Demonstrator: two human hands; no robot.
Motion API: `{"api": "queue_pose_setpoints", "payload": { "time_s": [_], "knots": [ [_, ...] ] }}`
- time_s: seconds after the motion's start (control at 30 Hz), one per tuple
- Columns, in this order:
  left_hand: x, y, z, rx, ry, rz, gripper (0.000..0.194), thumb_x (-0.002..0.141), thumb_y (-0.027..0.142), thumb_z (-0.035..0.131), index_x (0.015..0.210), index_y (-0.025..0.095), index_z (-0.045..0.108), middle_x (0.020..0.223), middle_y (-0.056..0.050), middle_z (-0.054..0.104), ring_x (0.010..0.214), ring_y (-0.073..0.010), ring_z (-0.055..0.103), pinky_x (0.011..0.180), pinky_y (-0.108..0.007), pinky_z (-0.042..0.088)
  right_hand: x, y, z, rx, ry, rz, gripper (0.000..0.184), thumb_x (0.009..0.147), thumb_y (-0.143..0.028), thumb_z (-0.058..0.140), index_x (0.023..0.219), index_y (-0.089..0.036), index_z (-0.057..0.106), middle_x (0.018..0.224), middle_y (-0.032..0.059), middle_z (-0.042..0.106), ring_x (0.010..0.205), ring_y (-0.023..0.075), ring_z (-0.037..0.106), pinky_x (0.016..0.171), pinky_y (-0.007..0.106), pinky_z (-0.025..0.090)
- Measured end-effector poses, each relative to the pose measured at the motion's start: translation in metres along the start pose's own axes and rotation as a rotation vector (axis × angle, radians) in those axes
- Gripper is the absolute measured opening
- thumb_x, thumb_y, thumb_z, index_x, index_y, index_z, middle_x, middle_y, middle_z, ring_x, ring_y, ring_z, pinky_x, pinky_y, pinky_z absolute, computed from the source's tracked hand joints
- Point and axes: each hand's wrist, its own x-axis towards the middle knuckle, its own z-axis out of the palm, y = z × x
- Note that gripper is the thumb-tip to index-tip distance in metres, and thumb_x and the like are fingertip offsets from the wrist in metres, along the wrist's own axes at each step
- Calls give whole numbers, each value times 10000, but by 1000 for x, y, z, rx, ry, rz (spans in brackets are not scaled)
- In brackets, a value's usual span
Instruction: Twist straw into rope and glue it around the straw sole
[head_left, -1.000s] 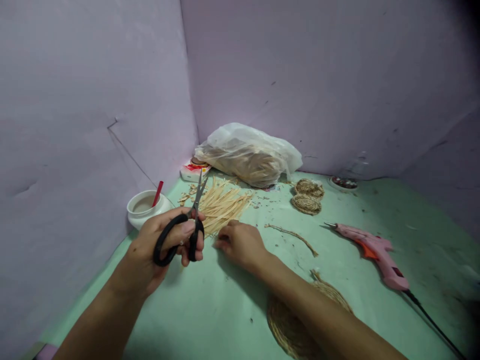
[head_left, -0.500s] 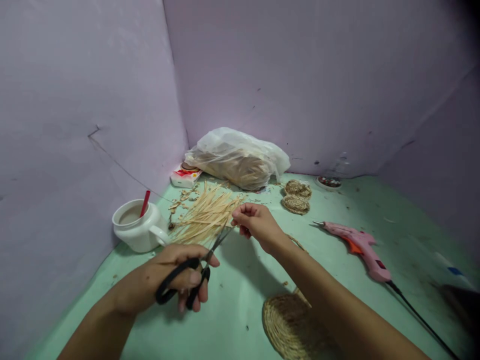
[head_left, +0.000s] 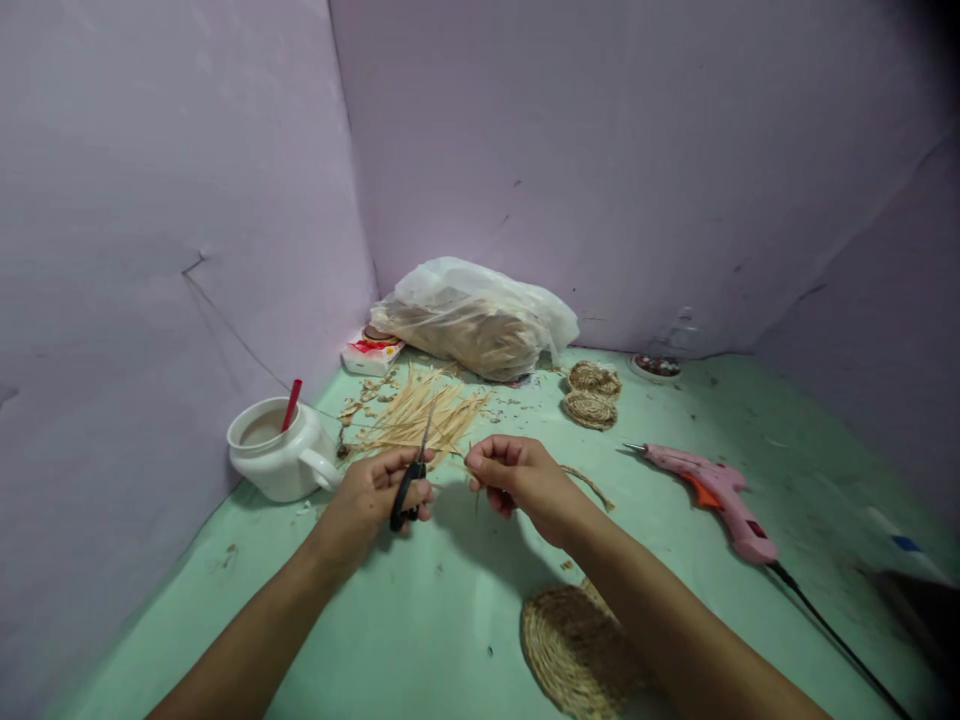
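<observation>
Black-handled scissors (head_left: 407,496) are held in my left hand (head_left: 379,490), their blades pointing up and now seen edge-on. Beside it, my right hand (head_left: 517,475) pinches a thin strip (head_left: 477,503) between thumb and fingers. Only short ends of that strip show above and below the fingertips. Just beyond both hands lies a spread of pale, flat straw strips (head_left: 420,408). A large coiled, woven rope mat (head_left: 562,640) is partly covered by my right forearm. Near the right wrist rests a short piece of braided cord (head_left: 592,486).
A white pot (head_left: 281,470) with a red stick stands at left. Behind are a plastic bag (head_left: 480,320) and a small box (head_left: 371,357). Small woven coils (head_left: 591,408) lie at the back. To the right is a pink glue gun (head_left: 712,490) with its cord.
My right hand has lifted off the straw pile holding a thin strip. My left hand has turned the scissors edge-on and moved close to the right hand. The view has shifted slightly.
</observation>
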Motion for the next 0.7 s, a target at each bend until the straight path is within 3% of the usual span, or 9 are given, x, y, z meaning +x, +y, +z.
{"api": "queue_pose_setpoints", "payload": {
  "time_s": [0.23, 0.37, 0.5, 0.53, 0.6, 0.7],
  "knots": [
    [-1, 1, 1, -29, 28, 24, 530, 668, 315, 686, 1117, 107, 497, 738, -35, 609, 613, -131, 568, 466, -207, 392, -10, 15, -17, -107, 48, 12, 213, 639, -355, 623, 648, -166, 525, 499, -63, 504, 341, 38, 369, 343, 182, 315],
    [-1, 2, 0, -45, 79, 50, 525, 666, 325, 695, 1108, 114, 504, 742, -28, 600, 615, -127, 565, 456, -196, 388, -18, 8, -56, -365, 150, -30, 177, 664, -339, 586, 657, -163, 568, 504, -32, 525, 365, 68, 408, 378, 213, 350],
    [-2, 3, -2, -44, 94, 40, 512, 670, 328, 702, 1103, 134, 510, 761, -22, 597, 631, -124, 565, 465, -186, 396, -30, -15, -112, -618, 457, -134, 119, 666, -275, 581, 728, -179, 617, 620, 27, 594, 469, 117, 467, 446, 245, 352],
    [-2, 3, -2, -36, 84, 30, 511, 669, 330, 705, 1103, 139, 514, 762, -22, 597, 637, -126, 565, 471, -188, 401, -33, -22, -123, -691, 564, -176, 154, 661, -237, 592, 797, -188, 642, 730, 57, 626, 531, 136, 495, 473, 253, 342],
    [-3, 4, -1, -21, 66, 15, 517, 664, 338, 709, 1105, 148, 519, 769, -25, 601, 646, -132, 566, 476, -191, 406, -39, -34, -140, -1078, 898, -289, 193, 669, -263, 605, 833, -198, 682, 864, 95, 649, 620, 187, 540, 503, 278, 326],
    [-5, 5, 0, -5, 70, 7, 523, 659, 352, 711, 1107, 159, 522, 777, -31, 607, 657, -137, 568, 476, -187, 405, -42, -47, -150, -1194, 1121, -287, 279, 745, -406, 550, 772, -180, 712, 689, 92, 655, 586, 217, 552, 501, 298, 324]
  ]
}}
